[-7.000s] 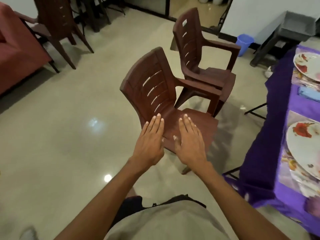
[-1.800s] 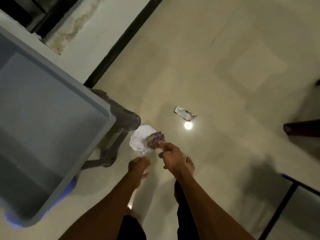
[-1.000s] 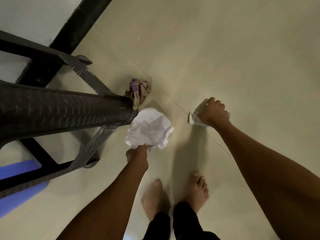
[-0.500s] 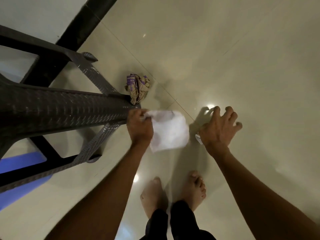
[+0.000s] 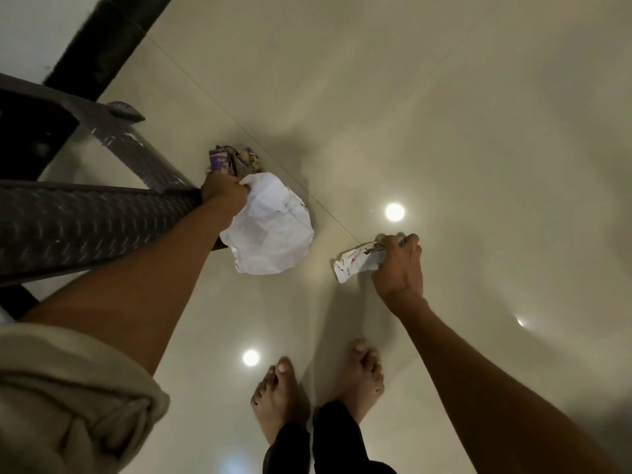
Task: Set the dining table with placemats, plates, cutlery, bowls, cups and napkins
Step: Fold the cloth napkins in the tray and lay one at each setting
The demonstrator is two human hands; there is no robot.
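I am bent over the shiny beige floor. My left hand (image 5: 224,193) grips a crumpled white sheet (image 5: 270,227) that hangs above the floor, close to the leg of a dark plastic stool (image 5: 99,220). My right hand (image 5: 398,265) pinches a small crumpled white wrapper with coloured print (image 5: 355,263) just above the floor. A crumpled purple-and-tan paper wad (image 5: 234,160) lies on the floor just beyond my left hand, and I cannot tell whether the fingers touch it. None of the table's dishes are in sight.
The dark stool with its crossbars fills the left side. A black skirting strip (image 5: 113,35) runs along the wall at the top left. My bare feet (image 5: 314,388) stand at the bottom centre. Ceiling lights reflect on the floor tiles.
My right hand, spread open over the floor half a second ago, now pinches the small wrapper and has lifted it. My left hand has carried the white sheet toward the purple wad.
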